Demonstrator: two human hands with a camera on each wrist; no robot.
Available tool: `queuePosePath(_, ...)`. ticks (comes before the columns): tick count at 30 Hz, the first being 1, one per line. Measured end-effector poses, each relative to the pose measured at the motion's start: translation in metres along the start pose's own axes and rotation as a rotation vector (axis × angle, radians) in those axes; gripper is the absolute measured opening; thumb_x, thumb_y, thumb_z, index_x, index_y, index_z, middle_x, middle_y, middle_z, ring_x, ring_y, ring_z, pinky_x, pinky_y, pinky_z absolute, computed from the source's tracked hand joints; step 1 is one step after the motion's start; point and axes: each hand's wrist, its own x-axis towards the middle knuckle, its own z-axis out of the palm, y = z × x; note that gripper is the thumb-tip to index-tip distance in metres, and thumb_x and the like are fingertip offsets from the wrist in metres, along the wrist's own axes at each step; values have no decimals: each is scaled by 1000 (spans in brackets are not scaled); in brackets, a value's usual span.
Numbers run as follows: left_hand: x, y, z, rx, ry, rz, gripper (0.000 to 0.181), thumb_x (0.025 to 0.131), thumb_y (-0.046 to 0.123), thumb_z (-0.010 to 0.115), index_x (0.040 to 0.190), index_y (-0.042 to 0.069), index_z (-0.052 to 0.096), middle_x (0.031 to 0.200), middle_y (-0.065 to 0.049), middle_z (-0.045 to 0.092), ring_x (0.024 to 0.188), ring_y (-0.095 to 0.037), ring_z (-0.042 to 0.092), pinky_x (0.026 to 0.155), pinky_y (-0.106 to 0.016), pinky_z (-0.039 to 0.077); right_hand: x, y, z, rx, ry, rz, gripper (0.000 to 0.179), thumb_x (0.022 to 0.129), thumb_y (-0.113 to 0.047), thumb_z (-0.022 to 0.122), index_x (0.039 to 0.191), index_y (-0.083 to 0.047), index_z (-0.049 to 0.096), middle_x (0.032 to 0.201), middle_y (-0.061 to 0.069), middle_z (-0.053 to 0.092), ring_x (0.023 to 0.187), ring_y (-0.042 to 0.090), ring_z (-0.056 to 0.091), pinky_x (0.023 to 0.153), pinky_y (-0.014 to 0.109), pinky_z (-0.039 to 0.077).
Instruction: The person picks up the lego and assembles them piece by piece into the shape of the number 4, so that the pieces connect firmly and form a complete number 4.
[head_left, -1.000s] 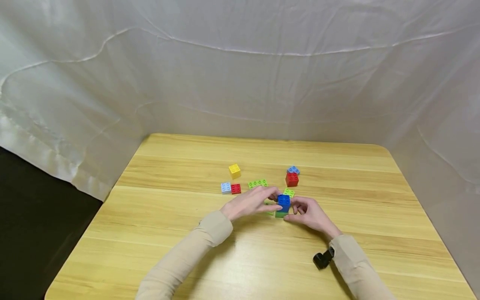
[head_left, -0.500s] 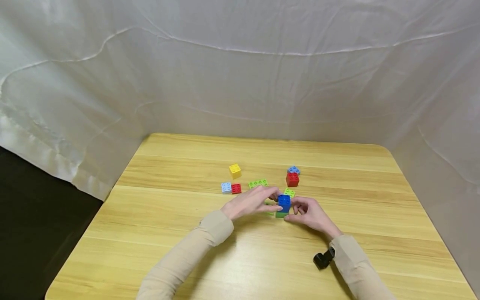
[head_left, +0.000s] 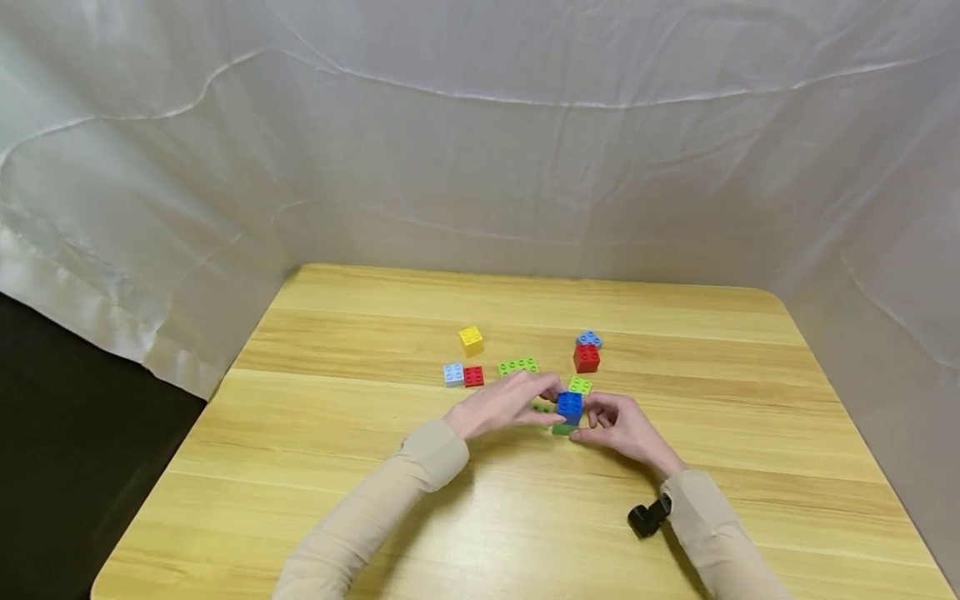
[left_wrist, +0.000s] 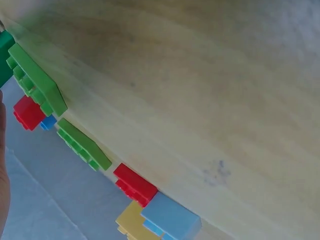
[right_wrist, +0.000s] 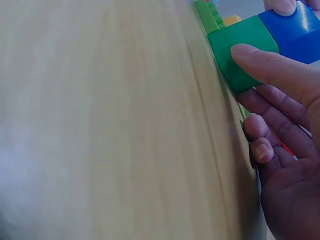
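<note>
A pale, creased curtain (head_left: 480, 167) enclosed the rear and sides of the wood-grain desk (head_left: 525, 525). The left hand (head_left: 501, 406) pinched the blue brick (head_left: 569, 407), fingers and thumb parted by its width. The right hand (head_left: 624, 428) gripped the green brick (right_wrist: 237, 60) directly beneath, fingers similarly spread, at desk level.

Two arms in beige sleeves, cuffs at the wrists, extend over a wooden desk (head_left: 690, 333), hands close together well short of its far edge. The left arm (head_left: 360, 521) slants toward the far right corner, its left hand (head_left: 502, 405) turned inward, thumb and forefinger set in a pinch. The right arm (head_left: 720, 537) angles toward the far left corner; the right hand (head_left: 624, 428) faces its partner, thumb outstretched in a grip, the outer fingers (right_wrist: 256, 126) curled toward the palm.
</note>
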Motion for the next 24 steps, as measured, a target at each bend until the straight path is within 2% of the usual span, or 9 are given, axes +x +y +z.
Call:
queuePosePath(3,0,0,1,-16,5,3,24,97,32,67,113,16,59,106,3,72,85,-2,61,85,-23,58,0,-1,0,6,-2,2,33,78,-20,87,104,-9,70,76,4,58,60,6,43,54,19,35)
queuePosePath(9,1,-1,0,-52,3,-6,24,97,32,68,113,16,60,108,3,73,93,-4,65,91,-24,58,0,-1,0,4,4,2,33,79,-19,87,105,-8,70,77,5,58,60,6,42,54,19,34)
queuePosePath(13,1,-4,-1,-91,-18,-42,30,96,34,69,119,17,60,117,3,71,109,-9,67,99,-23,55,0,-1,0,6,4,1,33,78,-19,88,103,-8,69,77,6,58,60,6,42,54,19,34)
queuePosePath(16,-1,-10,-3,-127,-37,-85,40,93,30,73,126,13,59,125,-1,69,119,-13,66,104,-22,52,0,-2,0,18,7,-3,34,77,-17,88,104,-7,69,77,6,58,61,6,42,54,19,34)
queuePosePath(21,-9,-25,-6,-94,-54,-139,55,85,21,81,132,3,57,125,-8,69,117,-19,66,104,-26,53,0,1,2,12,17,12,35,76,-13,88,105,-5,69,78,7,58,61,5,42,54,19,34)
queuePosePath(24,-12,-30,-6,-65,-60,-165,57,82,20,84,130,4,58,123,-7,70,114,-18,65,103,-26,53,0,1,1,7,16,18,35,76,-14,88,104,-5,69,77,6,57,61,5,42,54,19,34)
